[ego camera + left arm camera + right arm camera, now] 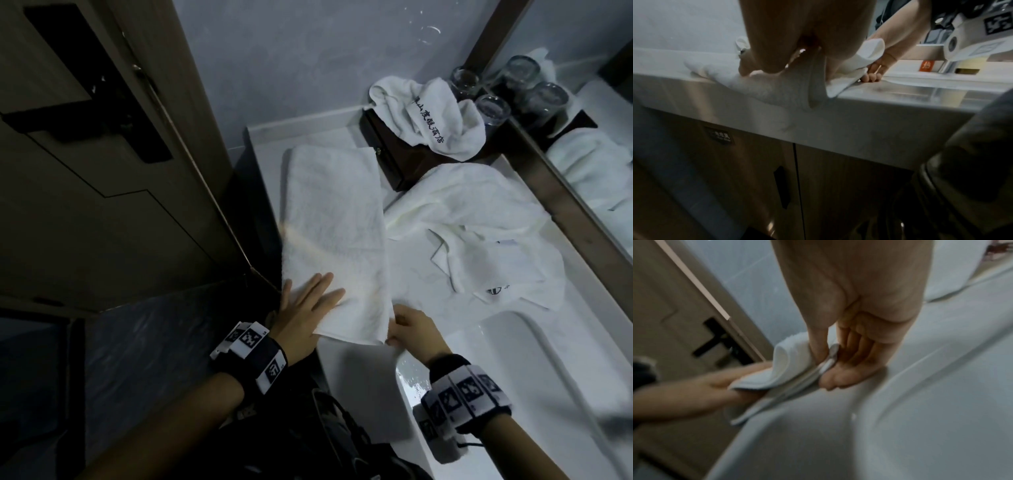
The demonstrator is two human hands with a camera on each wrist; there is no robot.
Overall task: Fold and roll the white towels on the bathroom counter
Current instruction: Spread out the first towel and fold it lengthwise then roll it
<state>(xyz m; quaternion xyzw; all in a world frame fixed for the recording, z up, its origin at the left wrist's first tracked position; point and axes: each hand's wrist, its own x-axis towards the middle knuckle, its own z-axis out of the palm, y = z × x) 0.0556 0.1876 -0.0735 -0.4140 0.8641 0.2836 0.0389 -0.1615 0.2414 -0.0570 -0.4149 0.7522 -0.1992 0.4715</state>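
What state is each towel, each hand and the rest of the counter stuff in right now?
Folded towel: flat in a long strip, near end lifted at one corner.
Left hand: fingers straight, pressing the strip's near end.
Right hand: pinching the strip's near corner.
Crumpled towel: unfolded, heaped by the mirror.
Lettered towel: bunched on the dark wooden box.
Glasses: standing in the corner; upright or inverted unclear.

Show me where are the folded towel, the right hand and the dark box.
folded towel [334, 219]: head view, middle of its flat top.
right hand [412, 327]: head view, back of the hand, pinching the towel's near corner.
dark box [387, 150]: head view, its front side.
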